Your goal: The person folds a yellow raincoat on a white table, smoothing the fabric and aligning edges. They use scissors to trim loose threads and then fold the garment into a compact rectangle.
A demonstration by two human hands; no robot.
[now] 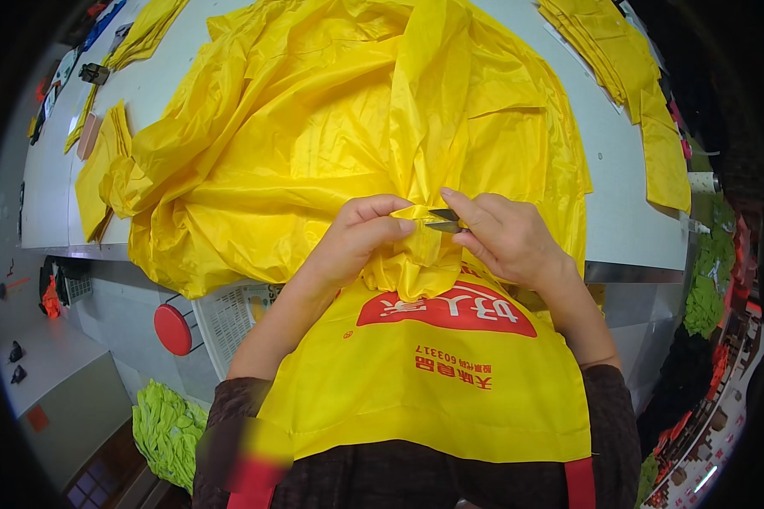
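Observation:
A large crumpled piece of shiny yellow fabric point(339, 127) spreads over the table in front of me, its near end gathered close to my body. My left hand point(363, 236) pinches a small fold of it between thumb and fingers. From the right, my right hand point(511, 236) grips a pair of thread snips point(444, 222), the dark pointed blades apart and directed left at the pinched fold. Fingers cover the snips' handle. Below both hands is the yellow apron point(382, 394) I wear, with red print and red straps.
The pale table point(632, 225) carries stacked yellow pieces point(607, 55) at far right and another stack point(151, 34) at far left. A small dark object point(94, 74) lies left. Below stand a red round stool point(172, 329), a white plastic basket point(223, 321) and a lime-green fabric pile point(165, 433).

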